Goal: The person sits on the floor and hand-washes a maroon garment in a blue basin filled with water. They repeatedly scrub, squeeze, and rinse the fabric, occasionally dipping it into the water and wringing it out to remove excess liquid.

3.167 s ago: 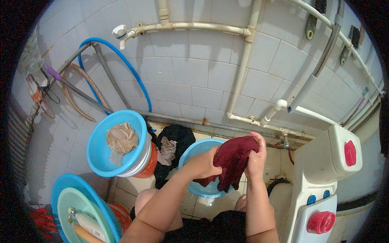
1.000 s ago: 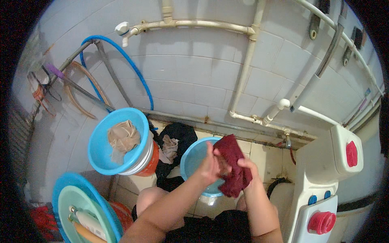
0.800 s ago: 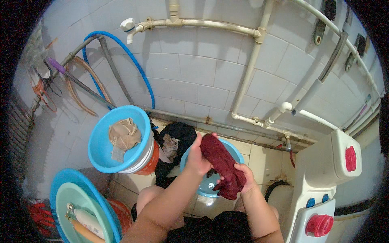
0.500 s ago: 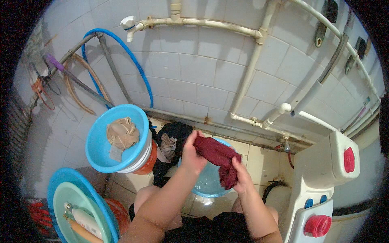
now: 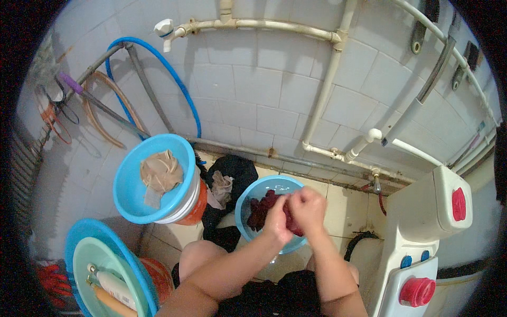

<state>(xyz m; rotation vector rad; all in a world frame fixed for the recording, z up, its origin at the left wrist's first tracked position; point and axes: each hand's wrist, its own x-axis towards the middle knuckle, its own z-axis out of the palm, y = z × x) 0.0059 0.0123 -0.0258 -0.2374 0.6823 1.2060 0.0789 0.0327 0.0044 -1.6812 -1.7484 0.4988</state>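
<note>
Maroon cloth (image 5: 259,211) lies bunched in a light blue basin (image 5: 244,196) on the floor before me, wet and partly hidden by my hands. My left hand (image 5: 278,224) is closed around part of the cloth. Right beside it, my right hand (image 5: 308,210) is a fist pressed against the same bunched section, a bit of maroon showing between the two. Both hands are over the basin's right half. Which fingers grip the cloth is partly hidden.
Left of the basin, a blue tub (image 5: 121,193) with beige cloth sits on a bucket. Dark clothes (image 5: 240,169) lie on the floor behind. A green basin (image 5: 79,259) with a bottle is at lower left, a white toilet cistern (image 5: 422,211) at right, wall pipes (image 5: 285,27) above.
Both hands have come down and together into the basin. The maroon cloth, held stretched between them above it before, is now bunched up and partly down in the basin.
</note>
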